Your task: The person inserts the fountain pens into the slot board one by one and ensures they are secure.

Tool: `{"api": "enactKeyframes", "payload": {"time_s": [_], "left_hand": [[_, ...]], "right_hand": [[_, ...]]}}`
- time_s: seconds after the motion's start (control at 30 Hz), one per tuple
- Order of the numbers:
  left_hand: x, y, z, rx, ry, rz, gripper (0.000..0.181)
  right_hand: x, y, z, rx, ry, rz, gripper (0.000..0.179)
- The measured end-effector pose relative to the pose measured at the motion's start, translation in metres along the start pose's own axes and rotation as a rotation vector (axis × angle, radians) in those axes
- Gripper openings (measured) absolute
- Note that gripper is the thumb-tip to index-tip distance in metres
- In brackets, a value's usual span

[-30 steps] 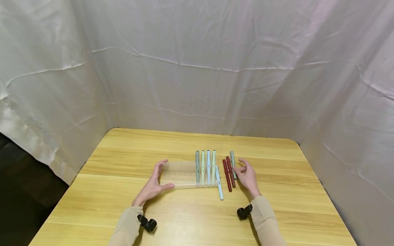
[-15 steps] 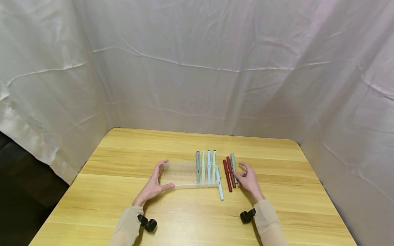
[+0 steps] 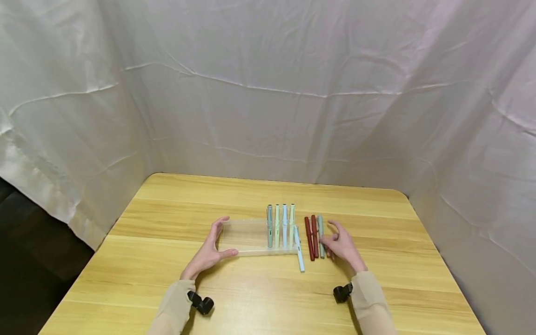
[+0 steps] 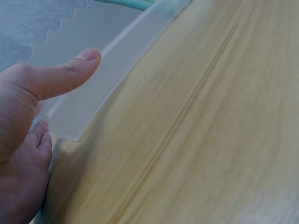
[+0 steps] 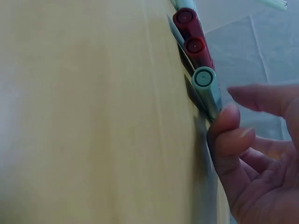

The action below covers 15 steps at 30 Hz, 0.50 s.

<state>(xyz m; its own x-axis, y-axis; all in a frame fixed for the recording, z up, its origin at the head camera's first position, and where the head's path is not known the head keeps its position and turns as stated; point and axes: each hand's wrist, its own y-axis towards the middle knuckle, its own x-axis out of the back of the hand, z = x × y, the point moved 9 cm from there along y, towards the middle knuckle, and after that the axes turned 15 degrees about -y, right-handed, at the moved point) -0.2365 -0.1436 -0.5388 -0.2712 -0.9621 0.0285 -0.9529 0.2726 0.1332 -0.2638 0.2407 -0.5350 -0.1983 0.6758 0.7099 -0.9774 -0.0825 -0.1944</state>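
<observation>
My left hand (image 3: 207,252) holds the left end of a clear plastic pen tray (image 3: 243,236), thumb along its front wall and fingers at the far corner. In the left wrist view, the tray's scalloped edge shows. Several capped pens stand side by side in its right part, among them a grey-green pen (image 3: 270,227) and a light blue pen (image 3: 284,227). My right hand (image 3: 344,245) touches the side of a loose grey-green pen (image 3: 321,236) with its fingertips; the index finger stands away from it. Two dark red pens (image 3: 309,238) lie just left of that pen.
Another light blue pen (image 3: 299,251) lies slanted against the tray's right end, its lower end on the wooden table (image 3: 259,293). Pale curtains (image 3: 268,116) hang behind and at both sides of the table.
The loose grey-green pen has slid toward me and straightened beside the red pens. My right hand has moved slightly nearer and to the right. The left hand and tray stay put.
</observation>
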Motion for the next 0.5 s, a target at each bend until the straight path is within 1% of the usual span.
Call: {"api": "enactKeyframes", "payload": {"time_s": [0.17, 0.3, 0.4, 0.5], "left_hand": [[0.0, 0.0, -0.001, -0.003, 0.003, 0.001, 0.101], [0.0, -0.001, -0.001, 0.0, 0.001, 0.004, 0.101], [0.0, -0.001, 0.0, 0.004, -0.003, 0.005, 0.1], [0.0, -0.001, 0.0, 0.005, -0.004, 0.004, 0.1]], "right_hand": [[0.005, 0.014, 0.002, 0.004, -0.091, -0.065, 0.066], [0.004, 0.022, 0.003, 0.013, -0.144, -0.072, 0.065], [0.004, 0.024, 0.004, 0.014, -0.156, -0.068, 0.066], [0.005, 0.022, 0.005, 0.015, -0.143, -0.057, 0.066]]}}
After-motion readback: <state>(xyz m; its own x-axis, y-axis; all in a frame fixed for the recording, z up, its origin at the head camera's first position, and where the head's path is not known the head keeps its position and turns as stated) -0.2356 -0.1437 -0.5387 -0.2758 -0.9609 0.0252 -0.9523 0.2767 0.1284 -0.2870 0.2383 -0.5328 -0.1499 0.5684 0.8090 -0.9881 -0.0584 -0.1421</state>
